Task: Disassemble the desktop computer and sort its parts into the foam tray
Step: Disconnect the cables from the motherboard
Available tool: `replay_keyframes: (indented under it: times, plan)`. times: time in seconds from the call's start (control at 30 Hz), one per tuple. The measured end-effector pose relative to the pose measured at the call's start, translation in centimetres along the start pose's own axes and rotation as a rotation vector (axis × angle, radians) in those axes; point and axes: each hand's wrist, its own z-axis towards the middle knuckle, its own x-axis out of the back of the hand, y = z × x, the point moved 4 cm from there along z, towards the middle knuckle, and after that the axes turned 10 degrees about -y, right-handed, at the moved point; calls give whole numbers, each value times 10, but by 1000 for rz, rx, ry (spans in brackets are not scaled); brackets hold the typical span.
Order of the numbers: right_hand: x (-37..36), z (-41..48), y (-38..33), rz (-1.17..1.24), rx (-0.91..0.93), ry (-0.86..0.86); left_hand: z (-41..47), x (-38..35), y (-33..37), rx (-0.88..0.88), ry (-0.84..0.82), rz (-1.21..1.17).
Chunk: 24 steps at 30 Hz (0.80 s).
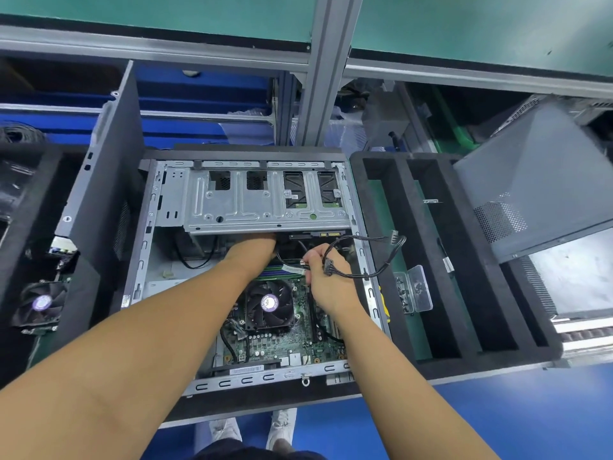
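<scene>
The open desktop computer case (172, 200) lies flat in the middle, its green motherboard (282, 343) and black CPU fan (269, 303) exposed. A grey metal drive cage (238, 200) spans the top of the case. My left hand (257, 245) reaches under the cage's front edge; its fingers are hidden there. My right hand (326, 277) is shut on a bundle of black power cables (371, 260) that loops out over the case's right wall. The black foam tray (464, 293) lies to the right, with long slots.
A clear plastic box of screws (416, 288) rests in the foam tray. A removed grey side panel (537, 180) leans at the right. Another black panel (106, 180) stands at the left, beside a second tray holding a fan (41, 303). A metal frame post (326, 68) rises behind.
</scene>
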Motion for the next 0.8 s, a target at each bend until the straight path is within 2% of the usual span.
replay_keyframes:
  times: [0.17,0.33,0.5,0.57,0.67,0.73,0.8]
  plan:
    - [0,0,1,13,10,-18,-6,5,5,46,-7,-51]
    - [-2,-1,-5,26,30,-23,-30,20,2,106,108,2]
    - [0,-3,-23,-97,-9,-68,-58,27,1,29,91,12]
    - [-1,-4,-37,-107,33,-134,-69,33,2,-52,60,-73]
    - [2,-10,-57,4,124,-286,-87,43,7,-118,-88,-224]
    - [12,-14,-65,41,143,-339,-101,54,14,-193,-290,-291]
    - [24,-17,-73,-22,166,-307,-115,69,22,-325,-535,-515]
